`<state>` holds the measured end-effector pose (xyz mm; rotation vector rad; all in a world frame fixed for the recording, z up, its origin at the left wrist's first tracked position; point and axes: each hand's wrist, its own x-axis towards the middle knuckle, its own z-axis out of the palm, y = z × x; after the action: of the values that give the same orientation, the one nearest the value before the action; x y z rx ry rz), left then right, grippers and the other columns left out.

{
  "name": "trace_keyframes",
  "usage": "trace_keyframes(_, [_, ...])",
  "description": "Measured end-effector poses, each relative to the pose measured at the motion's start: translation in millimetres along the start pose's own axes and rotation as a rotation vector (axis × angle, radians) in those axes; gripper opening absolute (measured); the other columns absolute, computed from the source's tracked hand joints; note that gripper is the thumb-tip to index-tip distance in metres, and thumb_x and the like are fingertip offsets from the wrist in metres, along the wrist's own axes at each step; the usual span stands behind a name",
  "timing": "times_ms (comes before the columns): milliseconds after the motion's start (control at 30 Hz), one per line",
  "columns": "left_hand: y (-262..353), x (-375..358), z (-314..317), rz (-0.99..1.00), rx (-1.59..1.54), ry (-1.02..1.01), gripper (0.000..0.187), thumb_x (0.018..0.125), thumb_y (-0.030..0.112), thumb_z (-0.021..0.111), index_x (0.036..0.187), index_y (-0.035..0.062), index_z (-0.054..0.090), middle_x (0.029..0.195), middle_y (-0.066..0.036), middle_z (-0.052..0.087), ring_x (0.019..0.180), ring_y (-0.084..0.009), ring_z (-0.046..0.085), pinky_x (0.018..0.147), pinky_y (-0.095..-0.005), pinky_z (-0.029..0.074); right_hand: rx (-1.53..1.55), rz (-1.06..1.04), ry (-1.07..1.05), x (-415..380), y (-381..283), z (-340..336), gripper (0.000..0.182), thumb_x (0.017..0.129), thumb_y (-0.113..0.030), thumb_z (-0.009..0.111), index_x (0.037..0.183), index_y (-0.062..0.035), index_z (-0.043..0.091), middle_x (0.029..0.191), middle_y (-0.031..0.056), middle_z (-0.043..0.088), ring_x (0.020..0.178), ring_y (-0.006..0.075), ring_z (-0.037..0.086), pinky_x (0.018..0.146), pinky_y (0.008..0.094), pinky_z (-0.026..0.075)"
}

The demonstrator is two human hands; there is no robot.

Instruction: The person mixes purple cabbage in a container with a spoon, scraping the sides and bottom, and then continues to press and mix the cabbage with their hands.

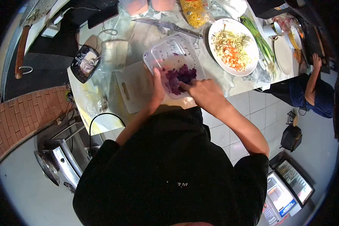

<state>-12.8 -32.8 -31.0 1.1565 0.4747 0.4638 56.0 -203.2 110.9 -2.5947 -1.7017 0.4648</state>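
Observation:
A clear plastic container with a purple mash in it sits tilted in front of me, partly over a white cutting board. My left hand grips its left side, with the thumb up along the wall. Over the near right part of the container, my right hand is closed, fingers pointing down into the mash. Something purple-coated shows at its fingertips, but I cannot make out what it is. More mash clings to the container's inner walls.
Behind the container lies a large knife. To the right are a white plate of chopped vegetables and green onions. A dark square bowl stands left. At far right, another person's hand is at the counter.

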Motion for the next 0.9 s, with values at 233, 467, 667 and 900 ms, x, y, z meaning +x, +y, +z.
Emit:
trace_keyframes(233, [3,1,5,0.035,-0.05,-0.115,0.065,0.099,0.059,0.035,0.135,0.0058,0.043,0.121,-0.012,0.054,0.115,-0.0236,0.052,0.1,-0.0398,0.042,0.059,0.165,0.08,7,0,-37,0.052,0.081,-0.005,0.056,0.13,-0.022,0.06,0.081,0.0113,0.067,0.069,0.0286,0.068,0.063,0.0394,0.054])
trace_keyframes(467, [0,-1,-8,0.114,-0.008,-0.12,0.065,0.098,0.05,0.042,0.142,0.0039,0.028,0.125,-0.011,0.046,0.109,-0.0232,0.05,0.095,-0.0385,0.042,0.216,0.159,0.021,3,-9,2,0.052,0.082,-0.003,0.057,0.13,-0.021,0.06,0.076,0.0166,0.065,0.073,0.0337,0.066,0.067,0.0439,0.054])
trace_keyframes(667, [29,0,21,0.236,0.141,-0.066,0.069,0.098,0.048,0.042,0.148,0.0048,0.02,0.127,-0.011,0.046,0.107,-0.0249,0.054,0.096,-0.039,0.042,0.335,0.344,0.114,-4,-3,-38,0.056,0.079,0.003,0.053,0.132,-0.0141,0.057,0.08,0.022,0.065,0.074,0.0378,0.066,0.069,0.0464,0.055])
trace_keyframes(900, [2,-3,7,0.112,-0.056,0.019,0.062,0.099,0.042,0.043,0.145,0.0045,0.024,0.129,-0.013,0.044,0.11,-0.0265,0.055,0.096,-0.04,0.042,0.359,0.337,0.142,6,-3,15,0.047,0.083,0.0,0.053,0.125,-0.0179,0.064,0.075,0.0241,0.064,0.069,0.0416,0.064,0.064,0.0492,0.051])
